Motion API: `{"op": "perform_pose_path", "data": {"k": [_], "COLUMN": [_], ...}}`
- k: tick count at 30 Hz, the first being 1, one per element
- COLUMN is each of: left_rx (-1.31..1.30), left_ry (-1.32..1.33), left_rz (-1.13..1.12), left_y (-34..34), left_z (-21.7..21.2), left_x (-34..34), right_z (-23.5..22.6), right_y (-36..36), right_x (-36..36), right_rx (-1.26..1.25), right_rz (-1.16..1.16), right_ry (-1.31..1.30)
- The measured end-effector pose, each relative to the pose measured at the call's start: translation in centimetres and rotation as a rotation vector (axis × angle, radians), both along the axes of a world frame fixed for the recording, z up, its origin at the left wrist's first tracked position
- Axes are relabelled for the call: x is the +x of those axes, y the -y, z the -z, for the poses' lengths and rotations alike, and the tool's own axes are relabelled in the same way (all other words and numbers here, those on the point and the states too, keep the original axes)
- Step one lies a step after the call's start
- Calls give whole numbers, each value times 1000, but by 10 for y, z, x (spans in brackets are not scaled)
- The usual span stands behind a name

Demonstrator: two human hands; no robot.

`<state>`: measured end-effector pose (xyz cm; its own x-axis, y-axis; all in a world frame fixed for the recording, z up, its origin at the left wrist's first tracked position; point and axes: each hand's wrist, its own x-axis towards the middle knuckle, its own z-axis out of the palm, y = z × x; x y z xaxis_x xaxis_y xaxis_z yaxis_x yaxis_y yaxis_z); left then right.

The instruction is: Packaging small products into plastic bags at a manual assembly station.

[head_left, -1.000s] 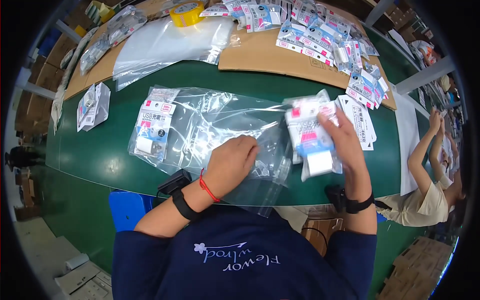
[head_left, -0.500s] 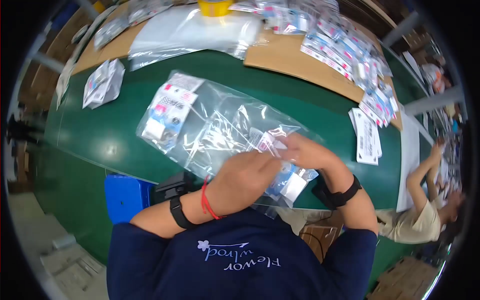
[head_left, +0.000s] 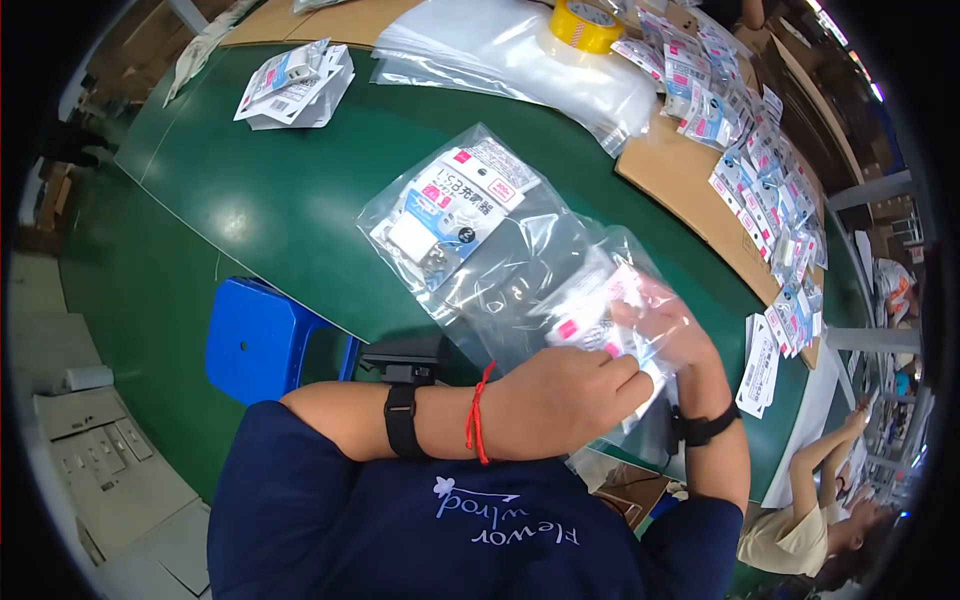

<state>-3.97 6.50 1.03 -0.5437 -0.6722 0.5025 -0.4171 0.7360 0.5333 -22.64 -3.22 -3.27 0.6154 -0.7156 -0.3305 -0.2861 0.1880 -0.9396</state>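
A large clear plastic bag (head_left: 525, 265) lies slantwise on the green table. At its far left end is a charger pack (head_left: 445, 215), a white, pink and blue card with a white charger. At the near right end, my right hand (head_left: 660, 325) appears to be under the clear film, its fingers closed on more charger packs (head_left: 590, 315), which are blurred. My left hand (head_left: 570, 400) crosses in front, its fingertips pinched at the bag's edge beside those packs. Its fingers partly hide the packs, so I cannot tell how many there are.
Stacked charger packs (head_left: 300, 85) lie at the far left. Flat clear bags (head_left: 470, 50) and yellow tape (head_left: 585, 25) are at the back. Cardboard (head_left: 690, 200) bears many packs on the right, near white labels (head_left: 760, 365). A blue stool (head_left: 265, 335) stands left; another person (head_left: 800, 525) is right.
The view has shifted, so the table's things sit differently in it. Both hands stay at the bag's near right end; the packs there have turned and come up under the right hand's fingers.
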Motion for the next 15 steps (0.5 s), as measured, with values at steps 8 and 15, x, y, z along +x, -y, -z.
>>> {"op": "perform_pose_path", "data": {"k": [8, 15], "left_rx": [7, 31], "left_ry": [-55, -37], "left_rz": [43, 70], "left_y": [0, -8], "left_z": [6, 3], "left_x": [-13, -14], "right_z": [-38, -9], "right_y": [-19, -15], "right_x": [27, 56], "right_rx": [166, 519], "right_rz": [137, 232], "right_ry": [-3, 571]}}
